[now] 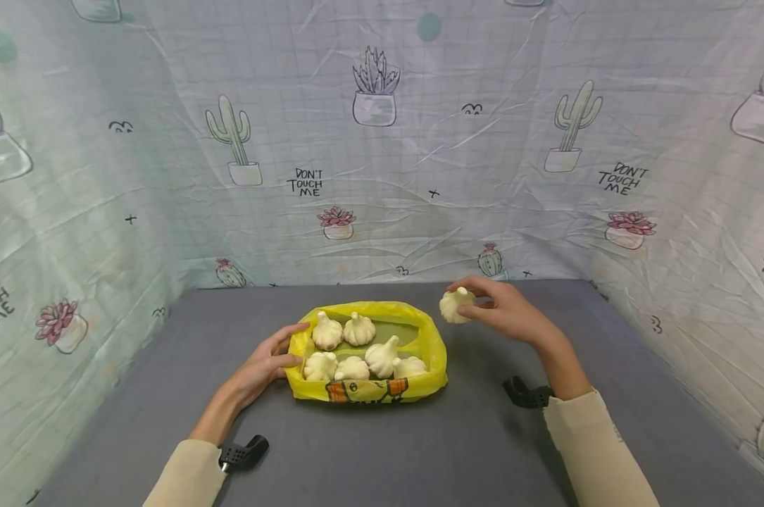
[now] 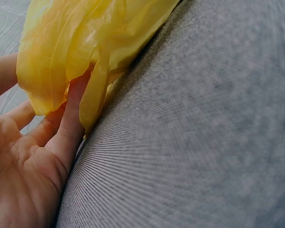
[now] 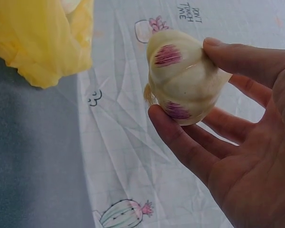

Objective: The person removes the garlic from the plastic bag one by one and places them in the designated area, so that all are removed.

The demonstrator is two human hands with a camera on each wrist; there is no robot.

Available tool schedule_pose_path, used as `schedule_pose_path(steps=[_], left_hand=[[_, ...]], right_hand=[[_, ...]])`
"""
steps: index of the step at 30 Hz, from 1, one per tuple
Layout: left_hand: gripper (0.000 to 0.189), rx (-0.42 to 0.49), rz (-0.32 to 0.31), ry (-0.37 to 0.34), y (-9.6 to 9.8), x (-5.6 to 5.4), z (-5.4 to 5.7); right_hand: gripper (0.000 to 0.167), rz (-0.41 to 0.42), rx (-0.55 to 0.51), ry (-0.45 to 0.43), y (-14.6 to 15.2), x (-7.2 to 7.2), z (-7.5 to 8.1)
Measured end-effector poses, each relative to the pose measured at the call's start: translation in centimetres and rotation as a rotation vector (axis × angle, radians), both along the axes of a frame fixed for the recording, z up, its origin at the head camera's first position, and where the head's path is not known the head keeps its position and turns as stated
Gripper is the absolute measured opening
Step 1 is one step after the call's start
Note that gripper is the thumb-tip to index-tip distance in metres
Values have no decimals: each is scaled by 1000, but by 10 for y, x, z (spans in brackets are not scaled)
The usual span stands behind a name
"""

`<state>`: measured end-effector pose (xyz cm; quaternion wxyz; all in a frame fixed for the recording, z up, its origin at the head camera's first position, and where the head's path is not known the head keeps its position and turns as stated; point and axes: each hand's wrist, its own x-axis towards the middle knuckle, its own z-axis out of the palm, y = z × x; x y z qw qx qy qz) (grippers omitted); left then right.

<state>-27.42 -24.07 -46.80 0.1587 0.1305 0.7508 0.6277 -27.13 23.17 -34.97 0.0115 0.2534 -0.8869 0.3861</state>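
Note:
In the head view a yellow plastic bag (image 1: 429, 377) lies with its mouth spread wide, and several garlic bulbs (image 1: 382, 358) show inside it. My left hand (image 1: 264, 365) grips the bag's left end between thumb and fingers. Its fingertips vanish into folds of the bag (image 2: 92, 42) in the left wrist view. Up and to the right of the bag, my right hand (image 1: 505, 310) pinches one garlic bulb (image 3: 180, 78) between thumb and fingertips. That bulb is pale, with purple streaks and a tuft of roots, and is held in the air.
The bag sits on a dark grey tabletop (image 1: 382, 451). Behind and along both sides hangs a pale curtain (image 1: 382, 155) printed with potted cacti and lettering. Each wrist carries a black device (image 1: 245, 453).

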Motion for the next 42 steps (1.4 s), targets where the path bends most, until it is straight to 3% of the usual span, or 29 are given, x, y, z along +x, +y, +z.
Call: schedule_pose_path(steps=[13, 29, 42], left_hand=[[70, 5, 30, 6, 0, 1, -3], [71, 18, 38, 9, 0, 1, -5], [71, 20, 20, 8, 1, -1, -3]], right_hand=[[40, -40, -9, -41, 15, -9, -2], [42, -60, -23, -21, 27, -18, -1], [40, -76, -43, -32, 35, -16, -4]])
